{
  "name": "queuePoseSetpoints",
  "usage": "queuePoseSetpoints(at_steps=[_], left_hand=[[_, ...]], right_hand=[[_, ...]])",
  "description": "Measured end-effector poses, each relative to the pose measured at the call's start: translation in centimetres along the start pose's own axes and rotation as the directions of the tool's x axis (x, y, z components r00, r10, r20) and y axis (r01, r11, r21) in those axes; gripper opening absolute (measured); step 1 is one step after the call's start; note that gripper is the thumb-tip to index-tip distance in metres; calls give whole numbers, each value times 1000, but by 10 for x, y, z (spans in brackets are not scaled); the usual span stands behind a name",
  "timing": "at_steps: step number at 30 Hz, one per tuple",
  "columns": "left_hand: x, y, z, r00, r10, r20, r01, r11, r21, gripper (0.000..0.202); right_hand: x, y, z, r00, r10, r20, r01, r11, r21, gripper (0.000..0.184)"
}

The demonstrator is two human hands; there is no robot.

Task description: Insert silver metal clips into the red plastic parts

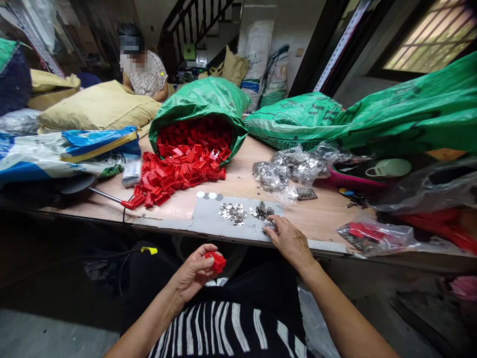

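My left hand (197,268) is closed around a red plastic part (216,262), held above my lap in front of the table edge. The part looks like a small hollow housing. My right hand (288,241) reaches over the table edge, its fingertips at a small pile of dark metal pieces (262,211). Its thumb and forefinger look apart, with nothing visible between them. Left of that pile, flat shiny metal pieces (233,214) lie spread on a grey mat (204,219). Two pale round discs sit at the mat's back edge.
A green sack (201,97) spills many red plastic parts (167,171) onto the table. Clear bags of metal pieces (286,169) lie to the right, near a pink container (354,181). A red-handled tool (112,196) rests at left. Another person (145,74) sits behind the sacks.
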State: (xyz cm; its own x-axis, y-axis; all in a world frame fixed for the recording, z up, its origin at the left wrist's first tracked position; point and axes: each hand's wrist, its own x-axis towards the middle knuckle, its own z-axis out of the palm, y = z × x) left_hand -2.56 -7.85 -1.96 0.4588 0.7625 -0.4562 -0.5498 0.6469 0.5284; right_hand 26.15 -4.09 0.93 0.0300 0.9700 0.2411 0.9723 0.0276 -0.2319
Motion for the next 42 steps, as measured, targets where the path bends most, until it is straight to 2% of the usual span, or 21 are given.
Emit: queuePoseSetpoints(at_steps=[3, 8, 10, 14, 19, 24, 31, 36, 42], left_hand=[[0, 0, -1, 1000, 1, -3, -1, 1000, -3, 40], [0, 1, -3, 1000, 19, -2, -19, 1000, -15, 40], [0, 1, -3, 999, 30, -11, -30, 999, -20, 40], [0, 1, -5, 999, 46, -15, -46, 999, -23, 38], [0, 1, -3, 997, 72, -8, -72, 997, -2, 38], [-2, 3, 3, 993, 118, -32, -115, 991, 72, 38], [-1, 1, 10, 964, 264, -22, -244, 918, 313, 40], [-2, 0, 9, 958, 286, -19, -263, 905, 334, 38], [-3, 0, 11, 956, 292, -20, -269, 905, 329, 38]], right_hand=[[-4, -6, 4, 999, 8, -50, -5, 999, 51, 28], [-11, -16, 12, 992, -93, -87, 114, 954, 279, 29], [-10, -13, 12, 992, -69, -106, 99, 947, 306, 27], [-3, 3, 3, 992, -19, -122, 53, 957, 286, 21], [3, 19, -7, 999, -35, -14, 37, 976, 213, 17], [-2, 15, -6, 998, -27, 55, 18, 987, 158, 16], [-3, 6, -4, 995, -26, 93, 11, 986, 166, 14], [2, 12, -6, 999, -40, 29, 34, 983, 183, 18], [7, 13, -5, 994, -76, 78, 69, 994, 86, 17]])
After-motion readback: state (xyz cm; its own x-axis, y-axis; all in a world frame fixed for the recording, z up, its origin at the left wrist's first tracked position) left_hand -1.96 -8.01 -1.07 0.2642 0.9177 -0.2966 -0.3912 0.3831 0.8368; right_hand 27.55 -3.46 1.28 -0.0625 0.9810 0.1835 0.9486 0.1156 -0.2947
